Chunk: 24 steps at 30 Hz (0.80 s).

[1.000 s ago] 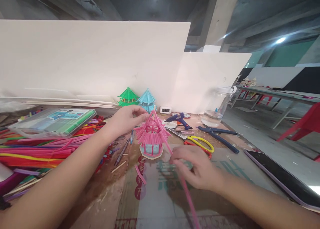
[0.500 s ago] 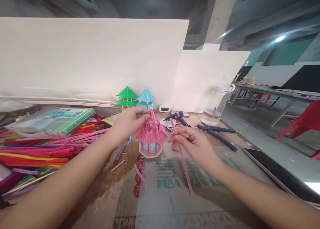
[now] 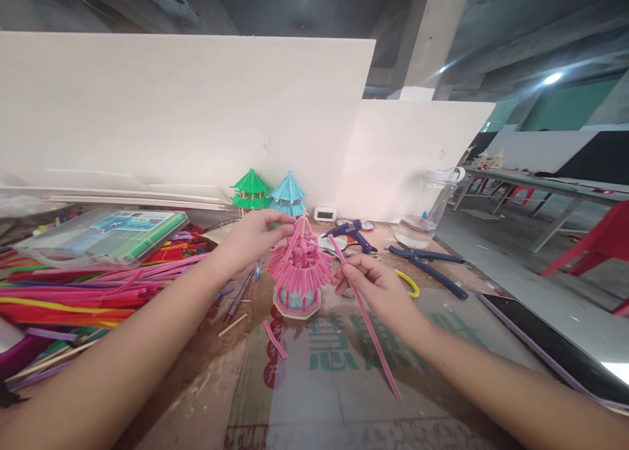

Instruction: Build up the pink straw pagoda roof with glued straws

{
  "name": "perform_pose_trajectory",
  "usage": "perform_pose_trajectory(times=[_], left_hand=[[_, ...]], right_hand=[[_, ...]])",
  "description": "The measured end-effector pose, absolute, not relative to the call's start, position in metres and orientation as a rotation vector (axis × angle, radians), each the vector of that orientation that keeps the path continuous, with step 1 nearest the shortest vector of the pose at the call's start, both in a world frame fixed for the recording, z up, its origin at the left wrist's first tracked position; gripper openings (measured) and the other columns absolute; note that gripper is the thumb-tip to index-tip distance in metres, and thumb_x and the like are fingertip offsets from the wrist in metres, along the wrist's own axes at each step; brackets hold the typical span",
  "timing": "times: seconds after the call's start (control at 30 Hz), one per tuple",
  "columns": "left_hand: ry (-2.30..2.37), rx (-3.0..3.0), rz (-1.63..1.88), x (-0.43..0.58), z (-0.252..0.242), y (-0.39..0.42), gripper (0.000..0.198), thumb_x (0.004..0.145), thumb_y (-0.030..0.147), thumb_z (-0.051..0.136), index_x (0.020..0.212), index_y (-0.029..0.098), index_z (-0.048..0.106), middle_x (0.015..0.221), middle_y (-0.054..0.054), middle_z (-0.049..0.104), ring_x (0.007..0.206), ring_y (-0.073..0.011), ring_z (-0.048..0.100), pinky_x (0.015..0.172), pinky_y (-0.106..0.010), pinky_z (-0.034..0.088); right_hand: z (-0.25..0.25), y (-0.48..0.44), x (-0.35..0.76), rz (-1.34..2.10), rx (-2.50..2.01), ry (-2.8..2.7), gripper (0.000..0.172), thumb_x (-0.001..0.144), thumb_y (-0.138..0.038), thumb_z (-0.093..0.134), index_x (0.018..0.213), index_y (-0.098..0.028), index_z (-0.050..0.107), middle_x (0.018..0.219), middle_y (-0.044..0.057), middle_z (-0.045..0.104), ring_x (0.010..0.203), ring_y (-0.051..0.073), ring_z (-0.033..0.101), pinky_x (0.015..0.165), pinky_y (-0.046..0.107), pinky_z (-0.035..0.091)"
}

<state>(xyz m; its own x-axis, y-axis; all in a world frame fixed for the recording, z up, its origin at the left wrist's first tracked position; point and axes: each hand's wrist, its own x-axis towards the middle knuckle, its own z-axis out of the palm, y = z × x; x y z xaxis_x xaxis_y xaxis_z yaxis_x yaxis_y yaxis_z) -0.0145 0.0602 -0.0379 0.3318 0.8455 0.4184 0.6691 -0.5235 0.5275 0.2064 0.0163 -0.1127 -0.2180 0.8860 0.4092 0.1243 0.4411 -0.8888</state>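
A pink pavilion model [image 3: 301, 266] with a fringed roof of pipe cleaners stands in the middle, on a pale octagonal base. My left hand [image 3: 258, 239] is closed at its upper left, thumb and fingers pinching the roof frame near the wooden stick at the peak. Just right of the model, my right hand [image 3: 376, 281] pinches a long pink pipe cleaner [image 3: 376, 342] near its upper end; the rest slants down to the right. A short pink pipe cleaner piece [image 3: 274, 340] lies in front of the model.
Heaped pipe cleaners [image 3: 73, 299] and a clear plastic case [image 3: 103, 237] fill the left. Behind are green [image 3: 251, 191] and blue [image 3: 289, 191] pavilions and a small clock [image 3: 325, 214]. A glue gun [image 3: 351, 232], pliers [image 3: 427, 266], water jug [image 3: 425, 207] and phone [image 3: 545, 345] lie rightward.
The pink model has turned and shifted slightly, baring more of its roof peak. The lower end of the held pipe cleaner has swung to the right. A yellow handle now shows behind my right hand.
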Motion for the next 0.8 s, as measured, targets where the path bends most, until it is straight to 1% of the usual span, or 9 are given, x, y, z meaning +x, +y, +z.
perform_pose_trajectory(times=[0.17, 0.27, 0.33, 0.4, 0.5, 0.6, 0.67, 0.73, 0.8], left_hand=[[1.387, 2.392, 1.030, -0.013, -0.040, 0.059, 0.038, 0.080, 0.047, 0.050, 0.096, 0.020, 0.072, 0.099, -0.004, 0.073, 0.095, -0.0230, 0.064, 0.085, -0.032, 0.046], [1.371, 2.393, 1.020, -0.013, -0.041, 0.060, 0.039, 0.081, 0.047, 0.050, 0.096, 0.018, 0.072, 0.099, -0.005, 0.073, 0.095, -0.0231, 0.063, 0.084, -0.031, 0.046], [1.366, 2.368, 1.022, -0.013, -0.039, 0.060, 0.042, 0.082, 0.048, 0.049, 0.095, 0.016, 0.072, 0.097, -0.005, 0.073, 0.093, -0.0230, 0.063, 0.084, -0.030, 0.046], [1.363, 2.343, 1.048, -0.015, -0.036, 0.058, 0.044, 0.084, 0.051, 0.046, 0.094, 0.015, 0.071, 0.097, -0.006, 0.073, 0.092, -0.0229, 0.063, 0.083, -0.030, 0.046], [1.368, 2.319, 1.086, -0.016, -0.031, 0.054, 0.046, 0.085, 0.053, 0.045, 0.093, 0.016, 0.070, 0.096, -0.005, 0.073, 0.090, -0.0219, 0.063, 0.082, -0.029, 0.046], [1.384, 2.298, 1.102, -0.014, -0.031, 0.050, 0.042, 0.083, 0.053, 0.050, 0.095, 0.018, 0.070, 0.097, -0.004, 0.072, 0.090, -0.0207, 0.062, 0.083, -0.028, 0.046], [1.391, 2.294, 1.099, -0.011, -0.032, 0.048, 0.039, 0.081, 0.053, 0.055, 0.098, 0.020, 0.069, 0.101, -0.003, 0.071, 0.093, -0.0207, 0.062, 0.085, -0.028, 0.046], [1.409, 2.281, 1.121, -0.007, -0.034, 0.046, 0.039, 0.079, 0.052, 0.057, 0.099, 0.020, 0.067, 0.103, -0.004, 0.070, 0.094, -0.0209, 0.061, 0.085, -0.029, 0.046], [1.428, 2.293, 1.176, -0.004, -0.034, 0.044, 0.035, 0.079, 0.051, 0.058, 0.091, 0.019, 0.066, 0.098, -0.004, 0.069, 0.091, -0.0204, 0.060, 0.081, -0.029, 0.046]], right_hand=[[-0.118, 0.010, 0.200, 1.043, -0.795, -1.708, 0.038, 0.082, -0.057, 0.057, 0.077, -0.019, 0.057, 0.069, 0.002, 0.067, 0.066, 0.017, 0.067, 0.067, 0.032, 0.054], [-0.119, 0.002, 0.197, 1.078, -0.775, -1.768, 0.037, 0.085, -0.055, 0.055, 0.079, -0.019, 0.059, 0.069, 0.002, 0.066, 0.066, 0.017, 0.066, 0.068, 0.032, 0.053], [-0.118, -0.002, 0.196, 1.064, -0.795, -1.777, 0.034, 0.086, -0.051, 0.054, 0.079, -0.019, 0.059, 0.067, 0.002, 0.065, 0.064, 0.016, 0.064, 0.065, 0.030, 0.052], [-0.113, -0.004, 0.198, 0.974, -0.834, -1.779, 0.031, 0.087, -0.047, 0.052, 0.073, -0.019, 0.057, 0.064, 0.001, 0.063, 0.060, 0.014, 0.061, 0.060, 0.027, 0.049], [-0.107, 0.001, 0.206, 0.703, -0.929, -1.767, 0.032, 0.088, -0.041, 0.047, 0.064, -0.020, 0.051, 0.057, -0.001, 0.054, 0.053, 0.012, 0.051, 0.053, 0.023, 0.041], [-0.107, 0.017, 0.216, 0.372, -1.073, -1.782, 0.033, 0.086, -0.038, 0.042, 0.058, -0.022, 0.038, 0.053, -0.004, 0.040, 0.051, 0.011, 0.040, 0.050, 0.023, 0.032], [-0.114, 0.030, 0.221, 0.234, -1.185, -1.847, 0.034, 0.086, -0.038, 0.039, 0.057, -0.023, 0.029, 0.053, -0.004, 0.034, 0.051, 0.011, 0.036, 0.049, 0.024, 0.029], [-0.124, 0.039, 0.223, 0.205, -1.265, -1.908, 0.034, 0.086, -0.037, 0.037, 0.056, -0.023, 0.027, 0.051, -0.004, 0.033, 0.050, 0.011, 0.035, 0.049, 0.024, 0.027], [-0.134, 0.044, 0.222, 0.213, -1.313, -1.950, 0.035, 0.087, -0.037, 0.037, 0.056, -0.022, 0.030, 0.050, -0.004, 0.037, 0.049, 0.012, 0.037, 0.049, 0.025, 0.025]])
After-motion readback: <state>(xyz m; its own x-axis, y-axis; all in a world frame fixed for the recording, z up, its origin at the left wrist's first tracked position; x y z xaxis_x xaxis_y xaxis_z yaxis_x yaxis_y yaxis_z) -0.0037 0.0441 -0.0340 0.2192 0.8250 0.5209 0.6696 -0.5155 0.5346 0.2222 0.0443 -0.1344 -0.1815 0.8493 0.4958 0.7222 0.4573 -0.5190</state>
